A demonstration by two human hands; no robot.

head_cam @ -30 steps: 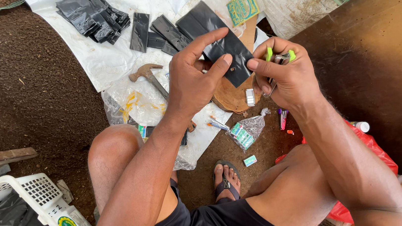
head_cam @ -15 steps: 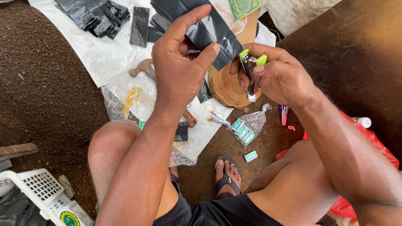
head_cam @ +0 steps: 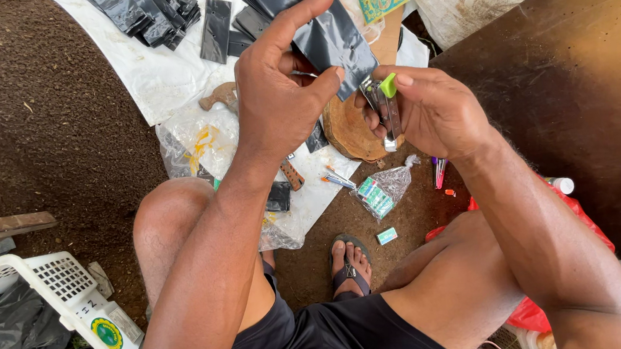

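- My left hand [head_cam: 279,93] has lifted from low over the white sheet [head_cam: 154,75] and carried the black plastic bag [head_cam: 326,34] up in front of me.
- My right hand [head_cam: 434,107] has turned the stapler [head_cam: 384,109]: its green end, earlier pointing away at my fingertips, now sits on top, metal body hanging down.
- Bag edge and stapler have come together; a second ago they were apart.

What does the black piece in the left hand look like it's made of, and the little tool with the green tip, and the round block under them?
Black piece: thin plastic film, probably; it is glossy and creases softly. Little tool, held by the right hand: shiny bare metal body with a green plastic-looking tip, seemingly a stapler. Round block: wood, matte brown with a rough cut face.
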